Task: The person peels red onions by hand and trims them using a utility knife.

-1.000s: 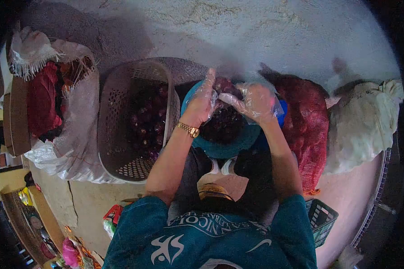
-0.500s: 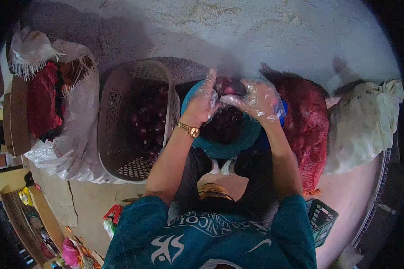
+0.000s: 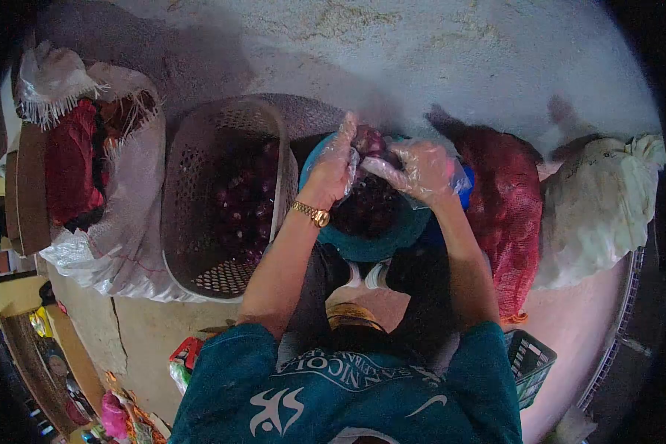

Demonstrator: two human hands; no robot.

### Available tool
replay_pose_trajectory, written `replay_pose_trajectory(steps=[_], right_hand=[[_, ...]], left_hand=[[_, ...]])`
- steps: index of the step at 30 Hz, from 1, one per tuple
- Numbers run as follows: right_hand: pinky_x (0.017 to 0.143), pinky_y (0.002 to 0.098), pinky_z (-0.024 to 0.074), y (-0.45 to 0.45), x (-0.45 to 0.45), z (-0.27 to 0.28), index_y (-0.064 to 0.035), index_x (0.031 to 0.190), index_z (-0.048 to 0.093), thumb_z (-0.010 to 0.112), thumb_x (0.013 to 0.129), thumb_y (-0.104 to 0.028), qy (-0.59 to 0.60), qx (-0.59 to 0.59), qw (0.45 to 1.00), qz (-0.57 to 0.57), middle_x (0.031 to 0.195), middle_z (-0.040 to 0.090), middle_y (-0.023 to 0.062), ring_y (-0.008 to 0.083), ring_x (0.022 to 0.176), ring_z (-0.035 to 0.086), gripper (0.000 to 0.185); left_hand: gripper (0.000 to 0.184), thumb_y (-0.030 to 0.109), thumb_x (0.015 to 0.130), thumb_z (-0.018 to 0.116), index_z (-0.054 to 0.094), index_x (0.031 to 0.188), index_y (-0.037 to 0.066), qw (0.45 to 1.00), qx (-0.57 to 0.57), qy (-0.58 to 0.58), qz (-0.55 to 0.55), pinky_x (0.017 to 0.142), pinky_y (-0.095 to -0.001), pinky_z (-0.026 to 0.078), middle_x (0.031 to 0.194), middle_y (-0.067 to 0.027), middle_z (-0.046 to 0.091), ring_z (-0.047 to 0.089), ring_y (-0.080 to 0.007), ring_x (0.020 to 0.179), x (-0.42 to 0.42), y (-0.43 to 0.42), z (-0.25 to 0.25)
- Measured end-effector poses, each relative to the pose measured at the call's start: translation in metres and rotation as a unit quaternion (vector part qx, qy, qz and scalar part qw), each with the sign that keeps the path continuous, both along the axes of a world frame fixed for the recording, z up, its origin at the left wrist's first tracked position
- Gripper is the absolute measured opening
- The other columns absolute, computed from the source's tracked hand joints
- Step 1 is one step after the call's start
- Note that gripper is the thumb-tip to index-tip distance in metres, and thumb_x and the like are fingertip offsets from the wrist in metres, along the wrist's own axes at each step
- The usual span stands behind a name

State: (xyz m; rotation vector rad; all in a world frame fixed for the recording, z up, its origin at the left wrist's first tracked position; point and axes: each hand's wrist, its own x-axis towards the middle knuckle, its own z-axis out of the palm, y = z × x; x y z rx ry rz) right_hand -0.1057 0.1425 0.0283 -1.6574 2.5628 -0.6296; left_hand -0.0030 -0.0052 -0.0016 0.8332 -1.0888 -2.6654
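Note:
Above a teal basin, both hands are wrapped round a purple-red onion, each in a clear plastic glove. My left hand, with a gold watch at the wrist, holds the onion's left side, its thumb or a finger pointing up. My right hand is closed at the onion's right side, its thumb laid across the lower part. Dark red onions lie in the basin below. The fingers behind the onion are hidden.
A perforated crate with onions stands left of the basin, beside a white woven sack. To the right are a full red mesh sack and a pale sack. A green crate sits at the lower right.
My right hand has opened outward a little and curled back in near the onion. The left hand has hardly moved and the onion shows a slightly different side.

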Motion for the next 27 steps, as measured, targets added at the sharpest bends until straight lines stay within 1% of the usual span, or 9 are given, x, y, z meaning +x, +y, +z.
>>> replay_pose_trajectory(steps=[3, 5, 9, 11, 12, 14, 19, 21, 27], right_hand=[[0.064, 0.0465, 0.0489, 0.002, 0.001, 0.005, -0.0084, 0.085, 0.069, 0.059, 0.079, -0.058, 0.009, -0.009, 0.998, 0.055, 0.074, 0.065, 0.0167, 0.0366, 0.071, 0.064, 0.052], [0.065, 0.0466, 0.0487, 0.003, 0.002, 0.007, -0.0088, 0.084, 0.069, 0.058, 0.080, -0.058, 0.019, 0.028, 0.997, 0.067, 0.074, 0.065, 0.0166, 0.0365, 0.072, 0.063, 0.050], [0.067, 0.0470, 0.0488, 0.004, 0.000, 0.003, -0.0095, 0.081, 0.069, 0.056, 0.082, -0.058, 0.018, 0.064, 0.995, 0.080, 0.075, 0.065, 0.0160, 0.0362, 0.075, 0.064, 0.051], [0.067, 0.0470, 0.0490, 0.001, 0.000, -0.007, -0.0095, 0.081, 0.070, 0.055, 0.082, -0.060, 0.003, 0.062, 0.996, 0.067, 0.075, 0.065, 0.0159, 0.0360, 0.076, 0.064, 0.052], [0.068, 0.0470, 0.0493, -0.001, 0.001, -0.009, -0.0095, 0.081, 0.070, 0.055, 0.082, -0.061, -0.012, 0.059, 0.997, 0.053, 0.075, 0.065, 0.0158, 0.0357, 0.077, 0.064, 0.054], [0.067, 0.0473, 0.0487, -0.002, 0.001, -0.008, -0.0080, 0.077, 0.069, 0.057, 0.079, -0.063, -0.023, 0.074, 0.996, 0.048, 0.077, 0.066, 0.0163, 0.0366, 0.078, 0.064, 0.056], [0.069, 0.0454, 0.0502, -0.005, 0.005, 0.023, -0.0071, 0.079, 0.070, 0.058, 0.072, -0.072, -0.016, 0.148, 0.987, 0.054, 0.078, 0.066, 0.0169, 0.0355, 0.079, 0.065, 0.066], [0.069, 0.0459, 0.0504, -0.005, 0.006, 0.031, -0.0047, 0.080, 0.068, 0.062, 0.066, -0.074, -0.090, 0.126, 0.988, 0.017, 0.080, 0.067, 0.0181, 0.0363, 0.078, 0.065, 0.071], [0.069, 0.0478, 0.0510, -0.001, -0.001, 0.008, -0.0024, 0.098, 0.064, 0.064, 0.061, -0.077, -0.062, -0.002, 0.994, -0.095, 0.079, 0.067, 0.0191, 0.0391, 0.077, 0.066, 0.083]], left_hand=[[0.041, 0.047, 0.094, 0.052, 0.060, 0.104, 0.008, 0.999, 0.035, 0.019, 0.031, 0.077, -0.0343, 0.053, 0.096, -0.0053, 0.063, 0.060, -0.0177, 0.084, -0.001, 0.001, 0.009], [0.045, 0.047, 0.094, 0.051, 0.058, 0.101, 0.004, 0.994, 0.073, 0.077, 0.034, 0.079, -0.0387, 0.054, 0.095, -0.0104, 0.063, 0.062, -0.0243, 0.086, -0.001, -0.002, 0.008], [0.051, 0.050, 0.092, 0.052, 0.055, 0.102, 0.000, 0.988, 0.129, 0.064, 0.056, 0.084, -0.0446, 0.055, 0.095, -0.0145, 0.061, 0.062, -0.0318, 0.088, 0.003, -0.007, 0.015], [0.065, 0.052, 0.090, 0.053, 0.042, 0.122, -0.003, 0.981, 0.153, 0.112, 0.040, 0.095, -0.0533, 0.048, 0.116, -0.0228, 0.053, 0.057, -0.0405, 0.105, 0.004, -0.014, 0.004], [0.065, 0.052, 0.090, 0.053, 0.042, 0.122, -0.003, 0.981, 0.152, 0.111, 0.039, 0.095, -0.0533, 0.048, 0.116, -0.0228, 0.053, 0.057, -0.0405, 0.105, 0.004, -0.014, 0.005], [0.051, 0.046, 0.091, 0.057, 0.048, 0.108, -0.002, 0.981, 0.149, 0.105, 0.072, 0.088, -0.0499, 0.054, 0.099, -0.0163, 0.057, 0.061, -0.0353, 0.090, 0.002, -0.014, 0.006], [0.045, 0.042, 0.090, 0.061, 0.052, 0.105, 0.001, 0.984, 0.134, 0.087, 0.082, 0.085, -0.0477, 0.055, 0.092, -0.0145, 0.059, 0.061, -0.0316, 0.091, 0.000, -0.012, 0.013], [0.042, 0.042, 0.089, 0.062, 0.054, 0.104, 0.003, 0.983, 0.134, 0.093, 0.084, 0.084, -0.0467, 0.055, 0.089, -0.0124, 0.060, 0.061, -0.0289, 0.091, 0.001, -0.012, 0.011], [0.041, 0.044, 0.090, 0.061, 0.057, 0.109, 0.008, 0.998, 0.034, 0.024, -0.039, 0.076, -0.0371, 0.056, 0.094, -0.0058, 0.062, 0.062, -0.0181, 0.088, 0.004, -0.020, -0.012]])
